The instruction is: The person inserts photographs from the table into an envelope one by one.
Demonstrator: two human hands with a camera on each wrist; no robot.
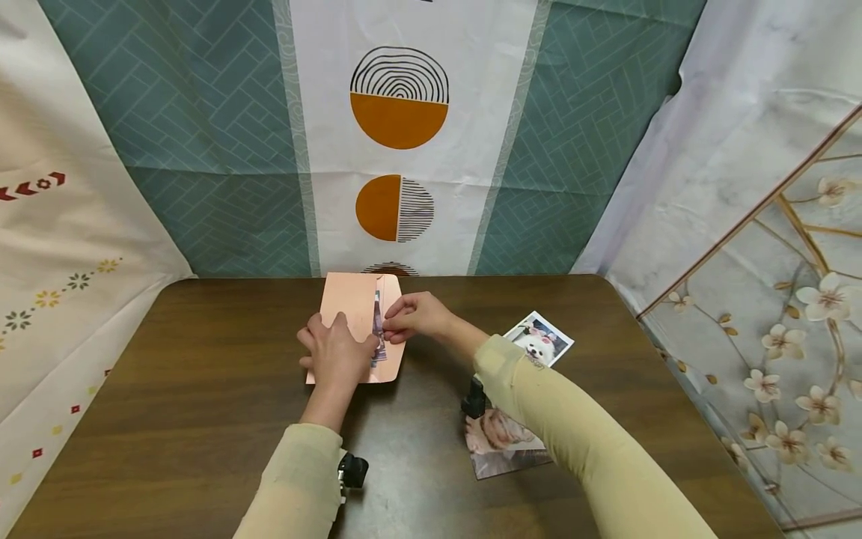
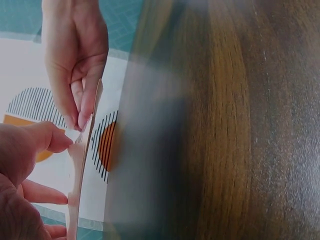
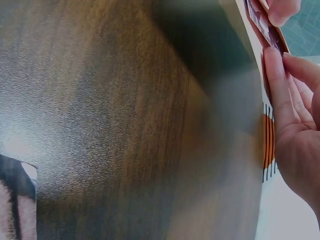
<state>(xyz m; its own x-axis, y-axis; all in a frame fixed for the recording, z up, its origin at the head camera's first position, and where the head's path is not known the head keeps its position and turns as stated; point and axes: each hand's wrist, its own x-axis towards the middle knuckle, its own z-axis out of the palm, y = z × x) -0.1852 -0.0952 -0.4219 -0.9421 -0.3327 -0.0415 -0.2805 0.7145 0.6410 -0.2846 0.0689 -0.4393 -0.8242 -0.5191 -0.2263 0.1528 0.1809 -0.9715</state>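
A peach paper envelope [image 1: 346, 299] lies at the back of the table, its flap [image 1: 393, 288] opened out to the right. A strip of a dark purplish photo [image 1: 379, 353] shows along its opening; the rest is hidden inside. My left hand [image 1: 338, 350] rests on the envelope's face with fingers spread, and the thumb [image 2: 60, 141] reaches the opening's edge. From the right, my right hand [image 1: 420, 314] pinches at the photo's edge, fingertips right at the opening. In the right wrist view the photo [image 3: 260, 20] shows between my two hands.
To the right lies a photo of a white fluffy dog [image 1: 539, 343]. Nearer to me, another photo [image 1: 501, 442] is partly covered by my right sleeve [image 1: 572, 412]. The brown wooden table [image 1: 202, 389] meets a patterned curtain [image 1: 229, 135] at its back edge.
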